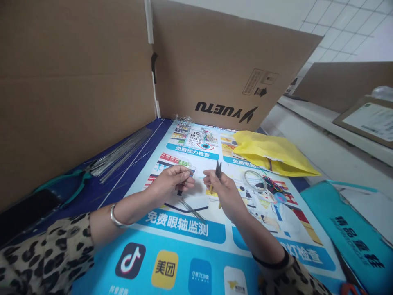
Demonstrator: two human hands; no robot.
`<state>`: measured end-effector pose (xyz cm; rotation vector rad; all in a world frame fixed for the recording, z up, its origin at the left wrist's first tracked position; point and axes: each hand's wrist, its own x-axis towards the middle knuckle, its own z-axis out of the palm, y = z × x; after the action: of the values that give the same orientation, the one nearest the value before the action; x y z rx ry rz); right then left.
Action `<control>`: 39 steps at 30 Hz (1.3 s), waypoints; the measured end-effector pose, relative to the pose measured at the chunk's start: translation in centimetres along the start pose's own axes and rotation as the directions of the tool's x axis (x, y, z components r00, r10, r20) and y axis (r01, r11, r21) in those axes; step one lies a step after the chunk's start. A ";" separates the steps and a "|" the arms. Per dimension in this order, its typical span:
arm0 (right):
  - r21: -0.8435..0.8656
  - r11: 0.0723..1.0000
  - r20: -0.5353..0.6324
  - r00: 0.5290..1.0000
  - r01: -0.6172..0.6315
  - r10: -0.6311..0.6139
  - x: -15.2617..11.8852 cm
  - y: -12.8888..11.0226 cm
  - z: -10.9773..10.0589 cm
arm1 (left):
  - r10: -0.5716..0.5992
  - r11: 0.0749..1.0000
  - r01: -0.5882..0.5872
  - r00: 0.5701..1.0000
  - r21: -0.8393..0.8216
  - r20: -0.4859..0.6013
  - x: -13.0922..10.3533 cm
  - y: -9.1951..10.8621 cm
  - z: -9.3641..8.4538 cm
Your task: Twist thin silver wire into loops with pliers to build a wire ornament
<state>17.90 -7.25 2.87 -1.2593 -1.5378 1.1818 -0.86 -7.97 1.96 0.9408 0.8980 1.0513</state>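
Note:
My left hand (174, 184) pinches a thin piece of wire (185, 178) between thumb and fingertips, above the printed sheet. My right hand (225, 192) is closed around small pliers (218, 169) with dark pointed jaws facing up and yellow handles below. The two hands are a short gap apart. Under my left hand, a small bundle of thin wires (193, 209) lies on the printed sheet (181, 254). Whether the fingertips of my right hand also hold wire is too small to tell.
Long wires (123, 153) and teal-handled pliers (73, 180) lie left. Cardboard panels (215, 69) stand behind. A yellow bag (270, 151), a wire coil (255, 180), coloured cords (274, 184) and a teal bag (346, 229) are at right. Tangled clear material (183, 119) lies at the back.

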 end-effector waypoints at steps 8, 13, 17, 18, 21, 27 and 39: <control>-0.159 0.987 -0.002 1.000 0.014 -0.015 0.1 2.4 1.1 | 0.094 0.990 -0.091 0.995 -0.110 0.020 0.0 0.1 -0.2; -0.249 0.951 -0.018 0.981 0.183 -0.193 -0.6 2.8 1.6 | 0.096 0.995 -0.096 0.995 -0.035 0.001 -0.1 0.2 0.1; -0.171 0.970 -0.038 0.983 0.173 -0.182 -0.9 1.7 1.4 | 0.167 0.981 -0.161 0.985 0.112 -0.045 -0.2 0.1 0.4; -0.144 0.975 -0.016 0.985 0.169 -0.173 -1.0 1.4 1.4 | 0.191 0.971 -0.181 0.980 0.156 -0.050 -0.2 0.1 0.4; -0.106 0.970 0.056 0.975 0.220 -0.215 -1.3 0.8 1.7 | 0.231 0.938 -0.212 0.972 0.275 -0.041 -0.3 0.2 0.3; -0.178 0.897 0.019 0.913 0.404 -0.408 -1.5 0.8 2.3 | 0.166 0.952 -0.158 0.986 0.262 -0.006 -0.5 0.1 0.7; -0.664 0.488 0.123 0.726 0.567 -0.676 -1.7 1.7 1.8 | -0.036 0.997 0.035 0.999 0.070 0.014 -1.3 -0.1 1.6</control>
<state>16.85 -9.10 0.77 -0.9845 -2.1329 0.0053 0.35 -9.51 2.61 0.9866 0.9407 0.9867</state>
